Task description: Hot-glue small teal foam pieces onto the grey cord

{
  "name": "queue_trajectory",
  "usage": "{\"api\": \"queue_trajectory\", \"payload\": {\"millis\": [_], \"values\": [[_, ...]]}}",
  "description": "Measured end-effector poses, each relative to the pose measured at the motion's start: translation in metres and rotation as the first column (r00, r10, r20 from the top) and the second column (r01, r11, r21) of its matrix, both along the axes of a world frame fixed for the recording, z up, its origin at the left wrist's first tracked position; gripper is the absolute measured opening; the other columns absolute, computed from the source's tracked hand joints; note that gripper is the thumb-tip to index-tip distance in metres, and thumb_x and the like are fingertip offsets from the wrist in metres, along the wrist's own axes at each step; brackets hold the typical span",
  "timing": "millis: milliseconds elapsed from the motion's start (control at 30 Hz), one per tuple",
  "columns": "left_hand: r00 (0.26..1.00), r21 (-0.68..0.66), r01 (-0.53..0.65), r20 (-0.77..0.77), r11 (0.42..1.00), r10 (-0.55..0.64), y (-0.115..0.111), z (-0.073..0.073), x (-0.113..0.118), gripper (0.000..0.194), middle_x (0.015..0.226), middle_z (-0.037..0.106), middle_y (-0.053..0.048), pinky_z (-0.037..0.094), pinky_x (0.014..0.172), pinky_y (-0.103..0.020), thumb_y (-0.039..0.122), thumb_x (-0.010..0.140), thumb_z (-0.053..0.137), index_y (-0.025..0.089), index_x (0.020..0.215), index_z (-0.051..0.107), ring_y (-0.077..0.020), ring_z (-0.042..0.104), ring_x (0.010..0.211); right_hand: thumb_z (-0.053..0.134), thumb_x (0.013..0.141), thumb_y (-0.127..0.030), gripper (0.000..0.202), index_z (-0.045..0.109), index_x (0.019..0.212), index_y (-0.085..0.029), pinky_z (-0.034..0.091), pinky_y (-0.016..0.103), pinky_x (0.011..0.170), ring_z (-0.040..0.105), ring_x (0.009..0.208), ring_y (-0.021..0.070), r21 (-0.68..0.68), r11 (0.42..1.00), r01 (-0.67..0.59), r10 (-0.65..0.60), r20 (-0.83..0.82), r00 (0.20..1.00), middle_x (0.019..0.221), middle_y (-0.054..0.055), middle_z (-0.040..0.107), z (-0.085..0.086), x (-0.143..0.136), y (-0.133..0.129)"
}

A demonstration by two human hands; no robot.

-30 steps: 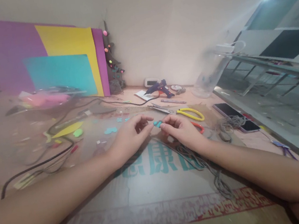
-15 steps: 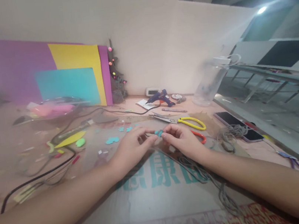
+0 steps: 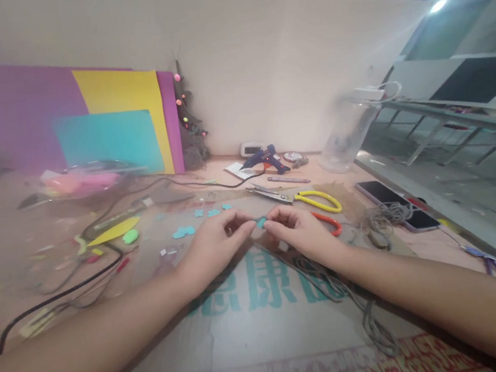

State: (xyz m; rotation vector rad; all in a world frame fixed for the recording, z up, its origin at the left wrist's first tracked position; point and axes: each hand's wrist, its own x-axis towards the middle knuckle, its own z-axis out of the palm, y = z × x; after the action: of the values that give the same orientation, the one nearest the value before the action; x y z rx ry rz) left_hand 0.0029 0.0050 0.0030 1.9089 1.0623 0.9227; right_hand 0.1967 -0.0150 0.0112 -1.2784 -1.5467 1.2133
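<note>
- Teal piece (image 3: 261, 222) sits between the fingertips of both hands, over the cardboard (image 3: 234, 343).
- Right hand (image 3: 303, 227): thumb and forefinger pinch the piece, as they did a second ago.
- Left hand (image 3: 219, 240): thumb and forefinger, parted a second ago, are now drawn together on the other end. Judgement: work on the piece is now two-handed; its exact fold is too blurred to certify.
- Scraps (image 3: 183, 232), also teal, lie beyond the left hand; one more shows near its knuckles.
- Scissors (image 3: 287, 199) and grey cord (image 3: 377, 329) lie near the right hand, unheld.
- Glue gun (image 3: 267, 157) rests farther back, unmoved.
</note>
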Motion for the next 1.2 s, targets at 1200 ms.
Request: {"api": "queue_trajectory", "payload": {"millis": [1200], "values": [[0.998, -0.116, -0.046, 0.034, 0.992, 0.050, 0.007, -0.005, 0.001, 0.025, 0.071, 0.063, 0.001, 0.040, 0.065, -0.027, 0.040, 0.087, 0.055, 0.018, 0.079, 0.061, -0.0173, 0.060, 0.069, 0.060, 0.090, -0.034, 0.041, 0.059, 0.127, -0.015, 0.050, 0.037, 0.090, 0.066, 0.101, 0.0233, 0.421, 0.904, 0.070, -0.341, 0.614, 0.711, 0.125, 0.014, 0.067, 0.045, 0.083, 0.087]]}}
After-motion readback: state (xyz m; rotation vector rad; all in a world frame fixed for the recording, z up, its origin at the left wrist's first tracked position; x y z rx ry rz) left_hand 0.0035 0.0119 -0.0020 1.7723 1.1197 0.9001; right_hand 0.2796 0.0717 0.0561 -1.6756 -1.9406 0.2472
